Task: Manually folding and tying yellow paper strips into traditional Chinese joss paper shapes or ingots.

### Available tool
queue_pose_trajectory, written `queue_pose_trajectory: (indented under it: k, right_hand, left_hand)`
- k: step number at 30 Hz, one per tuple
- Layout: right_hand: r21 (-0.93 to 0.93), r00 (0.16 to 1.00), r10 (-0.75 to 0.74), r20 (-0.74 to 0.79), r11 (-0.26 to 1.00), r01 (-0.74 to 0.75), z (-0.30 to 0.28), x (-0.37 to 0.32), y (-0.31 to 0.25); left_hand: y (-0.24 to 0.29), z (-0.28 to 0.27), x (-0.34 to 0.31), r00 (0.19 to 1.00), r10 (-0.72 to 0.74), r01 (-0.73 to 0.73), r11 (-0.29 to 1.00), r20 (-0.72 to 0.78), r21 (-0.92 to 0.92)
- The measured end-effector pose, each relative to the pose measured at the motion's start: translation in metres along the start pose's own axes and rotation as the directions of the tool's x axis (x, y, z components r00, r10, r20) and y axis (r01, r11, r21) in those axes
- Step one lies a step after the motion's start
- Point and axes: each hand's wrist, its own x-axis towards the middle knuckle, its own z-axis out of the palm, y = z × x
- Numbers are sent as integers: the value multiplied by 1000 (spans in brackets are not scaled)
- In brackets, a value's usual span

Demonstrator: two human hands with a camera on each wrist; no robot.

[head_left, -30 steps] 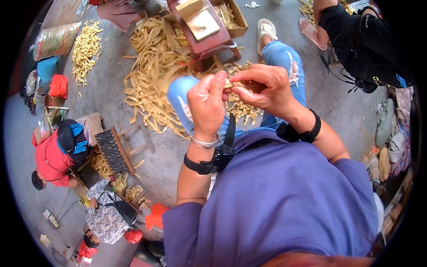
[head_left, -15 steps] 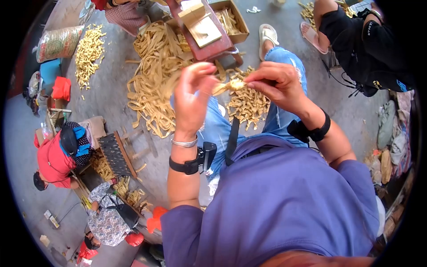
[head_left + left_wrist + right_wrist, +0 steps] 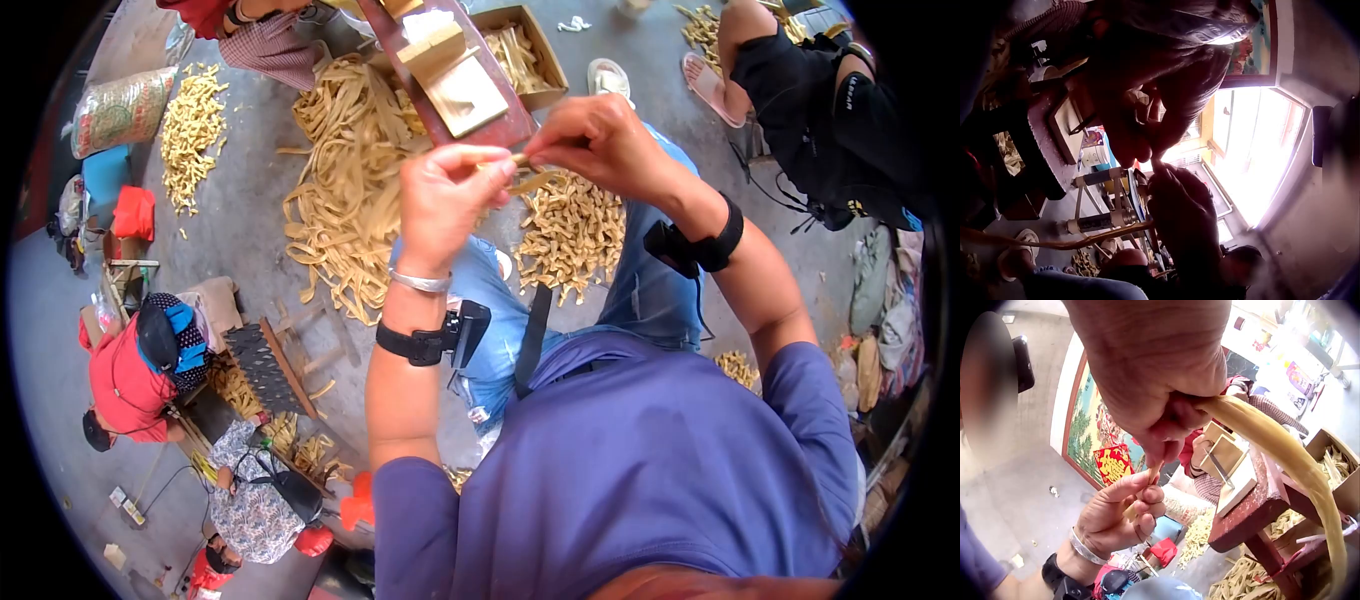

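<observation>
My left hand [image 3: 447, 200] and right hand [image 3: 610, 145] meet fingertip to fingertip in front of my knees. Between them runs a long, flat, yellow pliable strip [image 3: 1291, 447]. In the right wrist view, the left thumb and fingers [image 3: 1124, 499] pinch a short end of it. The right fingers pinch it just above, and the rest comes out of the right hand and hangs down in a curve. Below the hands on the floor lies a heap of short knotted yellow pieces [image 3: 572, 232]. A tangle of long strips [image 3: 345, 190] spreads to its left.
A dark red bench [image 3: 515, 125] with a wooden block fixture [image 3: 455, 85] stands ahead, beside a cardboard box [image 3: 552, 60] of strips. People sit at the left and at the upper right [image 3: 815, 110]. Another yellow pile [image 3: 193, 140] lies at the far left.
The hands were close together, then drew apart with a knotted bunch at the right fingers. Now they meet again, farther from my body, and that bunch no longer shows between them.
</observation>
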Motion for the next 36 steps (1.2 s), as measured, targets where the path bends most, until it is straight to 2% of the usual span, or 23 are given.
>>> queue_pose_trajectory:
  k: [4,7,8,11,12,15,19,22,25,26,29,31,33,34,36]
  right_hand:
    - [-52,999,31,18,998,-30,3,33,19]
    - [-171,1000,8,-15,985,-11,12,50,48]
    - [-217,1000,8,0,976,-7,13,55,55]
    - [-186,999,-36,-13,982,33,13,63,65]
    - [-227,999,-50,-15,973,45,15,66,69]
    - [-258,996,-62,-57,965,45,17,74,76]
    - [-240,998,-16,-68,971,0,22,77,86]
    - [-300,995,37,-88,952,-62,34,76,101]
    - [-197,958,211,-192,948,-248,29,67,105]
    - [-4,926,311,-215,948,-319,28,63,103]
    - [387,883,418,-212,866,-317,17,56,86]
    - [547,904,390,-176,802,-239,13,45,74]
    - [694,925,343,-165,707,-138,13,34,62]
    - [709,930,337,-149,692,-138,15,27,51]
    - [676,947,307,-91,718,-167,10,4,25]
  left_hand:
    - [0,-17,28,997,-2,-1,999,-82,-42]
    - [1,-20,49,990,0,11,997,-138,78]
    - [-1,-22,56,992,33,-11,984,-123,177]
    - [-6,-32,68,983,84,-46,973,-162,226]
    - [-7,-33,71,979,81,-39,975,-189,221]
    - [-13,-39,85,970,134,-77,960,-201,270]
    - [-19,-42,96,973,150,-104,964,-178,245]
    - [-25,-45,103,975,126,-58,941,-184,333]
    - [-33,-55,95,953,-67,133,969,-296,208]
    - [-34,-57,89,976,-94,120,985,-197,124]
    - [-31,-39,62,976,-217,205,952,-29,-227]
    - [-40,-23,44,973,-217,228,948,73,-220]
    - [-63,-13,34,964,-231,227,973,134,48]
    - [-71,-3,31,978,-124,91,977,166,192]
    - [-70,21,19,974,-175,192,974,141,-119]
